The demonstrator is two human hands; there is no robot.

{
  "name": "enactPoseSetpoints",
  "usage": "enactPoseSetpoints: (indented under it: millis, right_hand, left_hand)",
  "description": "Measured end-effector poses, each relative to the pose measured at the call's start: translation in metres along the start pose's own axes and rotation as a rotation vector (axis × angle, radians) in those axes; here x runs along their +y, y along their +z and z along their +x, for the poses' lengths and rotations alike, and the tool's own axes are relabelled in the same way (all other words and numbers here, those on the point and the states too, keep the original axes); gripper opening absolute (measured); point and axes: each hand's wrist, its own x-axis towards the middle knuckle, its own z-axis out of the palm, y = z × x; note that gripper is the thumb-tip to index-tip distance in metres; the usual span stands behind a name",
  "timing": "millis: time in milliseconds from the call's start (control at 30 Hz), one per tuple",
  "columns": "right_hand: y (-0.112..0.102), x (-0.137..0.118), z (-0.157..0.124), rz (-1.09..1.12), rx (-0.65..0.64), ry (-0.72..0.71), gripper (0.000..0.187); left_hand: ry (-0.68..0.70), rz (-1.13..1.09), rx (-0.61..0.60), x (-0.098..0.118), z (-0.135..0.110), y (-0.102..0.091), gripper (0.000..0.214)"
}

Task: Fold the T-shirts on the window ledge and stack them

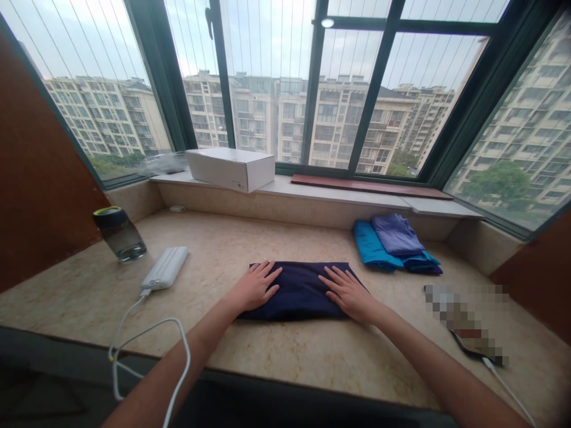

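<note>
A folded dark navy cloth (300,290) lies flat on the beige stone sill (312,351) in front of me. My left hand (256,286) rests palm down on its left end, fingers spread. My right hand (350,292) lies flat on its right end, fingers spread too. Neither hand grips anything. To the right, a little further back, sits a small stack of folded cloths: a purple one (397,233) on top of a teal one (370,246).
A white power bank (166,267) with a white cable (147,339) lies at the left, beside a dark bottle (119,233) with a green-rimmed lid. A white box (231,168) stands on the window ledge. A pixelated object (466,321) with a cable lies at the right.
</note>
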Motion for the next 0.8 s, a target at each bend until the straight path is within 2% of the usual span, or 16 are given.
enactPoseSetpoints:
  millis: [100, 200, 267, 333, 367, 433, 500, 533, 600, 700, 800]
  right_hand:
    - [-0.019, 0.000, 0.011, 0.006, 0.089, 0.019, 0.049]
    - [-0.037, -0.013, 0.016, 0.042, 0.175, 0.033, 0.050]
    - [-0.041, -0.032, 0.007, 0.061, 0.178, 0.019, 0.047]
    - [-0.037, -0.057, -0.015, 0.123, 0.122, -0.047, 0.045]
    - [-0.034, -0.069, -0.030, 0.185, 0.057, -0.119, 0.049]
    - [-0.025, -0.089, -0.061, 0.285, -0.031, -0.232, 0.069]
    - [-0.016, -0.103, -0.088, 0.290, -0.029, -0.288, 0.095]
    - [-0.012, -0.107, -0.099, 0.250, 0.005, -0.298, 0.101]
    - [-0.003, -0.113, -0.112, 0.126, 0.124, -0.312, 0.094]
    - [0.006, -0.116, -0.119, -0.027, 0.337, -0.338, 0.060]
    - [0.006, -0.116, -0.124, 0.049, 0.450, -0.325, 0.039]
  left_hand:
    - [-0.024, 0.017, -0.005, 0.020, -0.012, -0.007, 0.059]
    - [-0.010, 0.044, 0.023, 0.048, -0.037, -0.006, 0.062]
    - [0.012, 0.071, 0.076, 0.067, -0.059, -0.001, 0.064]
    - [0.071, 0.098, 0.152, 0.081, -0.081, 0.006, 0.069]
    - [0.118, 0.111, 0.183, 0.087, -0.090, 0.009, 0.074]
    - [0.224, 0.133, 0.228, 0.094, -0.105, 0.015, 0.086]
    - [0.315, 0.165, 0.273, 0.097, -0.115, 0.021, 0.086]
    - [0.342, 0.193, 0.307, 0.098, -0.118, 0.023, 0.078]
    - [0.390, 0.263, 0.397, 0.098, -0.121, 0.028, 0.058]
    - [0.483, 0.320, 0.518, 0.097, -0.120, 0.028, 0.052]
    - [0.583, 0.248, 0.562, 0.095, -0.118, 0.020, 0.045]
